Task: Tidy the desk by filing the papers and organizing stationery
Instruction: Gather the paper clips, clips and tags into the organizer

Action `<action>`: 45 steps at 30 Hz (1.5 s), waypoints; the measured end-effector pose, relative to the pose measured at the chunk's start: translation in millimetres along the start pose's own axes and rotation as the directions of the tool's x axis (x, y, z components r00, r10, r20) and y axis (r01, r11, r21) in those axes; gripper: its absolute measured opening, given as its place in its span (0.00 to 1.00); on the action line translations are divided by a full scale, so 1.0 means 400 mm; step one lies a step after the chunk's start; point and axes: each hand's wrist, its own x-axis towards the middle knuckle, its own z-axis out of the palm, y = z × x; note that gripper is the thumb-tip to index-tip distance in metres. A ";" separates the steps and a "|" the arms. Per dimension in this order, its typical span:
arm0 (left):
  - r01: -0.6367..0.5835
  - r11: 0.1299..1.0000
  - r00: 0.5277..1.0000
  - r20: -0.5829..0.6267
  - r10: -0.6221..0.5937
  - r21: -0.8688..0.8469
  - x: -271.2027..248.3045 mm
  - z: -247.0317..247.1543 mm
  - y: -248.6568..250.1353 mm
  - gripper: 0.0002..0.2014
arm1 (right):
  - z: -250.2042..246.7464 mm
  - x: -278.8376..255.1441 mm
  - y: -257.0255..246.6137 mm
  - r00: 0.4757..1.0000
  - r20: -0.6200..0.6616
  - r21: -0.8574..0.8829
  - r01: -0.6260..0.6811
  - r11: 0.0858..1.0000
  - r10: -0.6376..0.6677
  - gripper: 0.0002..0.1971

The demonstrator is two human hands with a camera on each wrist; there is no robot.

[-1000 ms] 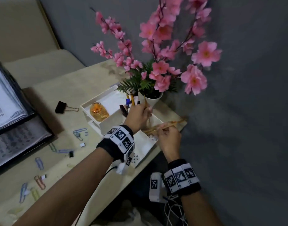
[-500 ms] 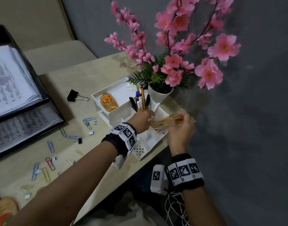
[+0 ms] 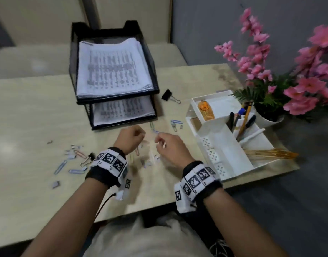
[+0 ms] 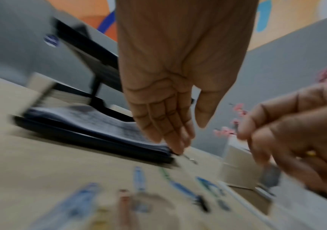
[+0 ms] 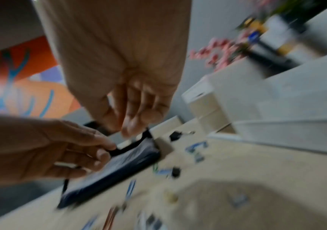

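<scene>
Both hands hover over loose paper clips (image 3: 77,157) on the beige desk, in front of the black two-tier paper tray (image 3: 116,98). In the left wrist view my left hand (image 3: 133,137) (image 4: 190,137) has straight fingers pointing down at the desk and holds nothing. My right hand (image 3: 166,143) (image 5: 121,124) hangs loosely curled, and I see nothing plainly between its fingers. More clips (image 3: 176,121) lie just beyond the hands. A bundle of orange pencils (image 3: 270,154) lies in the white organizer (image 3: 231,149) on the right. Both wrist views are blurred.
Printed sheets fill both tiers of the tray. A black binder clip (image 3: 167,95) lies between tray and organizer, and a smaller one (image 3: 89,158) sits among the left clips. Pens (image 3: 241,123) stand in the organizer's cup. A pink flower pot (image 3: 267,119) stands at the desk's right corner.
My right hand has let go of the pencils, which now lie in the organizer. Both hands have moved left from the organizer to above the paper clips, and my view has swung left.
</scene>
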 end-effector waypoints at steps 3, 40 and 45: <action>0.230 0.949 0.973 -0.023 -0.231 0.215 -0.040 -0.071 -0.135 0.14 | 0.107 0.007 -0.061 0.952 0.295 -0.201 0.142 0.969 -0.079 0.09; -0.054 0.863 0.971 0.175 0.163 -0.501 0.084 0.068 0.176 0.17 | -0.150 0.010 0.255 0.814 -0.382 0.039 -0.459 0.888 0.437 0.15; -0.067 0.745 0.980 0.098 0.175 -0.664 0.116 0.153 0.293 0.09 | -0.270 -0.009 0.159 0.787 -0.444 0.566 -0.125 0.815 0.429 0.06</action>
